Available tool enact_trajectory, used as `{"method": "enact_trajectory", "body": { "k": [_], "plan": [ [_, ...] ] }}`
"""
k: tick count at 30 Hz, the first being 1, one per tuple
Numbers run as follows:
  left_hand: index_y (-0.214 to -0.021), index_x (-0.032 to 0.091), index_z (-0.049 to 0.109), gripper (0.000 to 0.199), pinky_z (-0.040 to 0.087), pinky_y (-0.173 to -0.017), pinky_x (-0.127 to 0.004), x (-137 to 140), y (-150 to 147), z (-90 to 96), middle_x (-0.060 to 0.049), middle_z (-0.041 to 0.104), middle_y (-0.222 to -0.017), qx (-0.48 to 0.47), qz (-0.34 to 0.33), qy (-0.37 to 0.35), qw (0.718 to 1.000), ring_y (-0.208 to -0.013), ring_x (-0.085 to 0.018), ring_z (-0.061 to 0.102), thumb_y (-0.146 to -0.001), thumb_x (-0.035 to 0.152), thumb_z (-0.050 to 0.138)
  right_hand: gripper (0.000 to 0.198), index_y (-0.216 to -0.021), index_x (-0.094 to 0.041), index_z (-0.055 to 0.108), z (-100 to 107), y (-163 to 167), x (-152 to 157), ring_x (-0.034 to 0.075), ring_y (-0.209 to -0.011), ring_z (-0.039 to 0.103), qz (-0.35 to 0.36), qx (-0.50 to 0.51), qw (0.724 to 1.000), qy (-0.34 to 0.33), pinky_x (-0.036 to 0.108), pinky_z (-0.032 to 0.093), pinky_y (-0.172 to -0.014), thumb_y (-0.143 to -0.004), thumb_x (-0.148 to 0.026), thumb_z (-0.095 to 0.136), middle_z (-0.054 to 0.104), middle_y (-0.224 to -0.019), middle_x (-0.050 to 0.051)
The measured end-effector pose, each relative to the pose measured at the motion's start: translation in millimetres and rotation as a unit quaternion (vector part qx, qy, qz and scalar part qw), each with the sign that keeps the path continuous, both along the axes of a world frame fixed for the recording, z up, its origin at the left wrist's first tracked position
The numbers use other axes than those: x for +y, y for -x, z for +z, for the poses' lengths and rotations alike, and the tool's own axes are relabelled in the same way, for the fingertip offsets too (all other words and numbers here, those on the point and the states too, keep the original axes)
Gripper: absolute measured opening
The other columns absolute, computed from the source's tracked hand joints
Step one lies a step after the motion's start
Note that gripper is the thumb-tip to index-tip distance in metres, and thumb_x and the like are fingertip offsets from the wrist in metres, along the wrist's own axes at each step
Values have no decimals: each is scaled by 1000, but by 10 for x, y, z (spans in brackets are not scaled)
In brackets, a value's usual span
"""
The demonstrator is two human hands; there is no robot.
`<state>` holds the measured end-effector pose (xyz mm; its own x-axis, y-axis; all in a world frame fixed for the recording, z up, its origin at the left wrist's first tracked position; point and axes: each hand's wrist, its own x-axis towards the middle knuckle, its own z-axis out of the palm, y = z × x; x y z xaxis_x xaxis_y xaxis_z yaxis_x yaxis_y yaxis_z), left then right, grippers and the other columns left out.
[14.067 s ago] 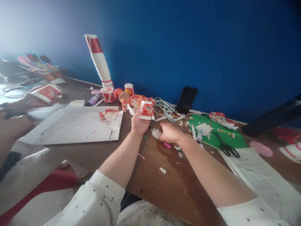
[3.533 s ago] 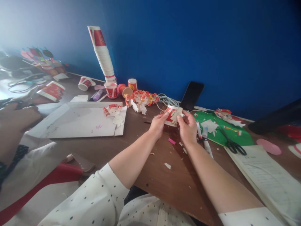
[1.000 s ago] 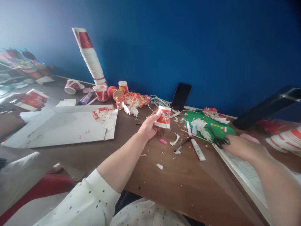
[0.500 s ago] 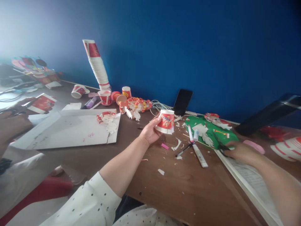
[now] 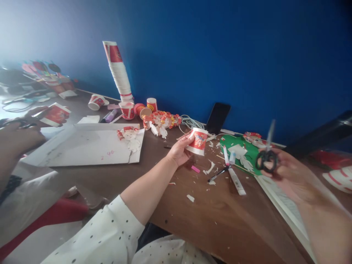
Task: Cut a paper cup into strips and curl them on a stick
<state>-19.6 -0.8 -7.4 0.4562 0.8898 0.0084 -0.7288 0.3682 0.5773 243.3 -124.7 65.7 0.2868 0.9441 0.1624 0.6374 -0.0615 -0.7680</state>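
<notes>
On my feed, the fresh change is at the right hand (image 5: 291, 170): half a second ago it was down at the edge of the green sheet (image 5: 235, 140); now it is lifted, with the black-handled scissors (image 5: 267, 156). The white cutout (image 5: 246, 162), between both hands a few seconds back, lies on that sheet. I read it as a change of tool: cutting edge and workpiece are both in hand, not yet touching.

Left hand (image 5: 180, 151): thumb across the front of the paper cup (image 5: 198, 141), fingers behind, spread only by what they hold; a light, firm-looking pinch. Cup is off the table (image 5: 181, 209), mid-scene, well apart from the scissors. Its long axis runs near upright, top leaning slightly right, printed side to me. The broader end seems to face down, though the haze keeps me from swearing to it.

Scissors: blades up, a touch right of vertical, blurred but apparently together. Right fingers are curled on the handles; whether they pass through the loops I cannot tell.
</notes>
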Motion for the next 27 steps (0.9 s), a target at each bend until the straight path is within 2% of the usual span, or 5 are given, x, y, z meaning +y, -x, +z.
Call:
{"method": "enact_trajectory", "body": {
  "k": [4, 11, 17, 21, 27],
  "plan": [
    [-106, 17, 65, 29, 53, -72, -23, 2, 10, -7, -5, 72, -91, -1, 4, 2, 1000, -76, -14, 68, -77, 18, 69, 59, -123, -29, 56, -38, 420, 61, 17, -70, 53, 100, 266, 959, 15, 25, 36, -47, -66, -29, 69, 57, -84, 5],
    [-107, 15, 65, 32, 54, -77, -27, 1, 4, -12, -7, 72, -93, 3, -1, -4, 1000, -81, -17, 69, -76, 19, 70, 46, -115, -28, 63, -234, 692, 313, 13, -67, 51, 134, 283, 949, 35, 23, 38, -49, -69, -28, 66, 62, -89, 2],
    [-100, 14, 67, 26, 54, -74, -26, 22, -14, -36, -6, 72, -91, 13, 5, 9, 1000, -77, -15, 69, -74, 16, 70, 48, -120, -22, 61, -411, 660, 481, 18, -73, 63, 80, 53, 986, 136, 28, 46, -61, -73, -32, 60, 70, -84, 3],
    [-101, 15, 67, 26, 54, -72, -25, 14, -25, -46, -6, 72, -91, 15, -5, -3, 1000, -76, -15, 68, -75, 14, 70, 39, -112, -26, 65, -489, 629, 491, 20, -71, 64, 68, -205, 962, 166, 30, 45, -62, -75, -35, 57, 71, -84, 2],
    [-104, 14, 67, 30, 52, -74, -25, -14, -46, -31, -8, 72, -91, 45, -13, -14, 999, -76, -15, 68, -75, 14, 69, 38, -110, -23, 66, -457, 698, 494, 23, -87, 65, 27, -222, 974, 43, 33, 47, -74, -80, -43, 54, 69, -104, 8]
  ]
}}
